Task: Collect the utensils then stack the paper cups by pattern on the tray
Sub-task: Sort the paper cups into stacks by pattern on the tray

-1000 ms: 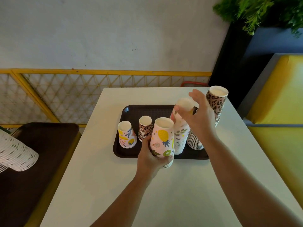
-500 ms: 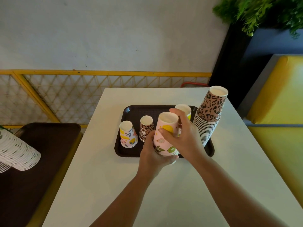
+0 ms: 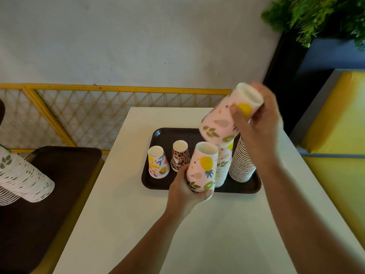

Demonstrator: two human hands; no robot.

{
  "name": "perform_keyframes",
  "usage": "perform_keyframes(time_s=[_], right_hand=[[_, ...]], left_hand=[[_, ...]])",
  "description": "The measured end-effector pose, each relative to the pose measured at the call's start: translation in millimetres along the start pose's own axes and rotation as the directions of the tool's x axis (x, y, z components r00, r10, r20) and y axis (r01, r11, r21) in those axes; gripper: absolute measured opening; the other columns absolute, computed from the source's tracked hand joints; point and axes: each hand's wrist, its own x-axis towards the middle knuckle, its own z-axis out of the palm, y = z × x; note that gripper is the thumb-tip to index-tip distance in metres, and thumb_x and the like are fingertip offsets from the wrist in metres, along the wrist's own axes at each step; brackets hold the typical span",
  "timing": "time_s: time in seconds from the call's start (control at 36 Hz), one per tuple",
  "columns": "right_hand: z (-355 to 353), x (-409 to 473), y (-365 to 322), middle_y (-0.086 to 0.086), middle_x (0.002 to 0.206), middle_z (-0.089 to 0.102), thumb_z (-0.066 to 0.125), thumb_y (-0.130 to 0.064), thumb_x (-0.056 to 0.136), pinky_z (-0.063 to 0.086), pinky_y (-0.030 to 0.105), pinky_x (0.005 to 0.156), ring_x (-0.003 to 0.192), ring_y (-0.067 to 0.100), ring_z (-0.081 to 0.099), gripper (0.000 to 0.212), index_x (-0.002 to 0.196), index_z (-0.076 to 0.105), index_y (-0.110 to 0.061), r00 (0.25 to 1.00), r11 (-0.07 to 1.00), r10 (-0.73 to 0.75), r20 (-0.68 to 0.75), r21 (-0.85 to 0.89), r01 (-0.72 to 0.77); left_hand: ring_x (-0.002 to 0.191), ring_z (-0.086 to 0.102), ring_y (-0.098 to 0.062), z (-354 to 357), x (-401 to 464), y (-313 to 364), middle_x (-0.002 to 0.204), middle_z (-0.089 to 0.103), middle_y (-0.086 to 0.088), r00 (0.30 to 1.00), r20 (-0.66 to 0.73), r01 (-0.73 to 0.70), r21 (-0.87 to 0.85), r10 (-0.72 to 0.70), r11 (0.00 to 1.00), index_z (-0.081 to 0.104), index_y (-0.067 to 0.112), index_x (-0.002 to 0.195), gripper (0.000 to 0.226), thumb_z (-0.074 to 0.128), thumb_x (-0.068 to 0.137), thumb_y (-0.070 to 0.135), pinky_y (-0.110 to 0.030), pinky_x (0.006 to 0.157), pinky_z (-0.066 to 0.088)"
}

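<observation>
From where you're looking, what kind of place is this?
Probably a café or fast-food dining area: a white table bearing a brown serving tray of patterned paper cups, a yellow padded bench, and a planter of greenery.

Left hand (image 3: 184, 191) reaches in from the near edge, forearm angled up toward the far side, fingers (image 3: 207, 193) curled round the base of a fruit-print cup (image 3: 203, 167). Right hand (image 3: 256, 127) is raised higher and farther right (slightly blurred), thumb and fingers gripping a tilted cup (image 3: 227, 115) near its top
</observation>
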Motion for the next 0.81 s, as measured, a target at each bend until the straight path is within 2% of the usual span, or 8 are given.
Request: perform_keyframes(time_s=[0.08, 0.17, 0.28, 0.36, 0.53, 0.61, 0.69, 0.81], right_hand=[[-5, 17, 0, -0.024, 0.104, 0.051, 0.065, -0.033, 0.078, 0.048, 0.009, 0.075, 0.094, -0.008, 0.057, 0.059, 0.128, 0.044, -0.010, 0.996, 0.997, -0.049, -0.077, -0.064, 0.044], [-2, 23, 11, -0.015, 0.108, 0.052, 0.066, -0.034, 0.079, 0.048, 0.008, 0.075, 0.095, -0.001, 0.056, 0.060, 0.130, 0.043, -0.014, 0.997, 0.988, -0.038, -0.072, -0.153, 0.026], [5, 15, 34, -0.007, 0.109, 0.055, 0.068, -0.033, 0.077, 0.055, 0.031, 0.081, 0.098, 0.012, 0.058, 0.061, 0.129, 0.044, -0.013, 1.000, 0.980, 0.021, -0.014, -0.199, -0.023], [8, 4, 47, -0.001, 0.109, 0.060, 0.072, -0.027, 0.078, 0.054, 0.038, 0.083, 0.096, 0.016, 0.059, 0.059, 0.129, 0.046, -0.016, 0.996, 0.953, 0.071, 0.049, -0.298, -0.054], [12, -17, 45, 0.002, 0.140, 0.045, 0.073, -0.038, 0.076, 0.036, 0.024, 0.099, 0.128, 0.014, 0.043, 0.082, 0.142, 0.031, -0.015, 0.987, 0.945, 0.136, 0.083, -0.311, -0.104], [13, -33, 29, 0.000, 0.131, 0.050, 0.067, -0.049, 0.073, 0.039, 0.018, 0.096, 0.120, 0.008, 0.047, 0.076, 0.134, 0.040, -0.012, 0.997, 0.975, 0.048, 0.064, -0.222, -0.032], [15, -54, 20, -0.008, 0.122, 0.051, 0.064, -0.053, 0.070, 0.042, 0.010, 0.087, 0.110, 0.002, 0.050, 0.072, 0.128, 0.043, -0.016, 0.981, 0.981, 0.072, 0.178, -0.193, -0.038], [21, -73, 21, -0.015, 0.106, 0.054, 0.078, -0.037, 0.070, 0.040, -0.001, 0.070, 0.092, -0.010, 0.054, 0.066, 0.123, 0.042, -0.022, 0.936, 0.975, 0.176, 0.306, -0.185, -0.122]], left_hand=[[0.107, 0.060, -0.007, 0, 0, 1, 0.117, 0.063, 0.008, 1.000, -0.004, -0.012, 0.008, 0.012, 1.000, 0.049, 0.020, 0.126, 0.080, 0.089, 0.057, 0.025, -0.018, 0.086, 0.053], [0.106, 0.060, -0.006, -1, 0, 3, 0.116, 0.063, 0.009, 1.000, -0.001, -0.008, 0.016, 0.008, 1.000, 0.049, 0.021, 0.125, 0.080, 0.089, 0.057, 0.025, -0.014, 0.083, 0.052], [0.101, 0.059, -0.002, -3, 0, 7, 0.111, 0.062, 0.013, 1.000, -0.010, -0.005, 0.017, 0.006, 1.000, 0.048, 0.022, 0.125, 0.080, 0.090, 0.056, 0.024, -0.007, 0.078, 0.050], [0.102, 0.056, -0.001, -4, 1, 11, 0.111, 0.059, 0.015, 1.000, -0.013, -0.002, 0.010, 0.003, 1.000, 0.047, 0.021, 0.127, 0.081, 0.089, 0.057, 0.023, -0.006, 0.077, 0.048], [0.104, 0.058, -0.004, -4, 5, 16, 0.110, 0.061, 0.014, 1.000, -0.024, -0.001, -0.020, 0.001, 1.000, 0.047, 0.024, 0.125, 0.078, 0.089, 0.058, 0.022, -0.007, 0.075, 0.050], [0.102, 0.060, -0.004, -2, 6, 17, 0.109, 0.062, 0.014, 0.999, -0.049, -0.015, -0.019, 0.014, 1.000, 0.048, 0.025, 0.123, 0.078, 0.090, 0.057, 0.022, -0.007, 0.076, 0.051], [0.093, 0.060, 0.009, 0, 7, 20, 0.103, 0.064, 0.017, 0.998, -0.062, -0.020, -0.038, 0.018, 0.999, 0.051, 0.027, 0.120, 0.077, 0.090, 0.055, 0.022, -0.004, 0.072, 0.048], [0.098, 0.062, 0.000, 4, 9, 25, 0.110, 0.065, 0.011, 0.996, -0.060, -0.074, -0.019, 0.073, 0.997, 0.051, 0.022, 0.123, 0.078, 0.089, 0.055, 0.025, -0.004, 0.077, 0.047]])
